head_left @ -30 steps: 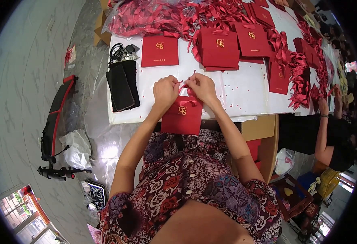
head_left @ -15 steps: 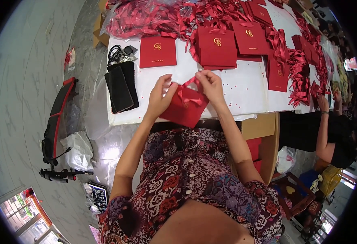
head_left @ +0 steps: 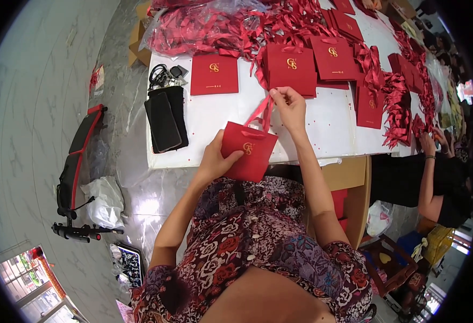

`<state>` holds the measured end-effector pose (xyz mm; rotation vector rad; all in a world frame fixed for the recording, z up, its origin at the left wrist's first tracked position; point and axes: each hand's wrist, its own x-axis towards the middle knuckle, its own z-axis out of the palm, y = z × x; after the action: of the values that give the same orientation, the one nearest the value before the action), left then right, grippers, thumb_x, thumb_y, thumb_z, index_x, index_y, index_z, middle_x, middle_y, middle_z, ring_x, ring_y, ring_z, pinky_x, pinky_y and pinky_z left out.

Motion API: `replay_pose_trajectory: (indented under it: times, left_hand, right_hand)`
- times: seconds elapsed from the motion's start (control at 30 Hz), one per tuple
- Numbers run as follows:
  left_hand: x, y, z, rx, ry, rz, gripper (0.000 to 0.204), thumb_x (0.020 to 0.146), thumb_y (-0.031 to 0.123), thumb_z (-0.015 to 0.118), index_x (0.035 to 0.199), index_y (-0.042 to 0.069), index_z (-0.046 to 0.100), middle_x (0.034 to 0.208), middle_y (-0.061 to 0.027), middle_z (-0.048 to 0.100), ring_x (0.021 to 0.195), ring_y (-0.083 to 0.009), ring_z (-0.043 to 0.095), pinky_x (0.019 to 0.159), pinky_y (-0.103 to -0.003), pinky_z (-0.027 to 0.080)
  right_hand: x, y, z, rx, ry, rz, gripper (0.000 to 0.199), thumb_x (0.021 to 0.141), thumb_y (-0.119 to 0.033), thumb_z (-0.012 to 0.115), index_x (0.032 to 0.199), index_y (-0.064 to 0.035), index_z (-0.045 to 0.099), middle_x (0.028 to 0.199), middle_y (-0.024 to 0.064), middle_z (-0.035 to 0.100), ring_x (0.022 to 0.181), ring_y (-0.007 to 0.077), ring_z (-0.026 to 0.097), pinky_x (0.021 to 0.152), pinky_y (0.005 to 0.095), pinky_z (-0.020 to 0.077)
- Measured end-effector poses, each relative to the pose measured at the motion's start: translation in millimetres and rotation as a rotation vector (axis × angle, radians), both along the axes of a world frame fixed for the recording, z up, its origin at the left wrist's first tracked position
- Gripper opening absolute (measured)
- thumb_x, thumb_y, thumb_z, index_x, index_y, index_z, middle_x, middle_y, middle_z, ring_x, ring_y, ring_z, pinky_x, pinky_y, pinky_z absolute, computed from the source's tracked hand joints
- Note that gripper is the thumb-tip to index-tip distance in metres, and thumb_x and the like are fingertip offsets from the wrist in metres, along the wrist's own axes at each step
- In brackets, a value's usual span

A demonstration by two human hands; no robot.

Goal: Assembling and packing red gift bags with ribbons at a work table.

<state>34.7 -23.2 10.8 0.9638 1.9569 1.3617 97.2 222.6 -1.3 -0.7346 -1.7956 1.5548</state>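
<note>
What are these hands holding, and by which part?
The left hand holds a red bag by its left edge; the right hand pinches its ribbon handle at the top.

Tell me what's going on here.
A person's left hand grips a small red bag by its side, at the near edge of the white table. The right hand pinches the red ribbon that runs from the bag's top. Farther back lie more red bags and heaped ribbons.
</note>
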Motion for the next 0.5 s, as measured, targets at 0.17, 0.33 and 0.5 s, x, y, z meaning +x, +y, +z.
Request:
replay_pose_trajectory:
  times: [0.17, 0.33, 0.5]
  left_hand:
    - [1, -30, -3, 0.162, -0.252, 0.362, 0.044, 0.086, 0.004, 0.072, 0.125, 0.000, 0.051, 0.115, -0.0097, 0.065, 0.103, -0.0170, 0.062, 0.092, -0.031, 0.050]
    - [-9, -41, 13, 0.356, -0.485, 0.550, 0.046, 0.089, 0.004, 0.069, 0.130, 0.000, 0.049, 0.120, -0.0098, 0.063, 0.106, -0.0157, 0.061, 0.094, -0.030, 0.048]
    - [-25, -38, 25, 0.457, -0.461, 0.641, 0.044, 0.090, 0.003, 0.067, 0.130, 0.000, 0.049, 0.120, -0.0104, 0.063, 0.106, -0.0154, 0.062, 0.093, -0.030, 0.049]
  right_hand:
    - [-27, -28, 16, 0.470, -0.114, 0.173, 0.027, 0.095, -0.010, 0.056, 0.120, -0.0004, 0.062, 0.106, 0.0173, 0.067, 0.094, 0.0285, 0.067, 0.084, 0.0347, 0.0517]
    - [-68, -42, -11, 0.885, -0.251, 0.420, 0.050, 0.092, -0.015, 0.057, 0.139, -0.0012, 0.045, 0.143, 0.0199, 0.046, 0.133, 0.0372, 0.043, 0.108, 0.0472, 0.0367]
    - [-59, -57, -23, 1.083, -0.523, 0.518, 0.066, 0.093, -0.036, 0.058, 0.146, -0.0020, 0.038, 0.153, 0.0179, 0.035, 0.143, 0.0344, 0.029, 0.115, 0.0556, 0.0225]
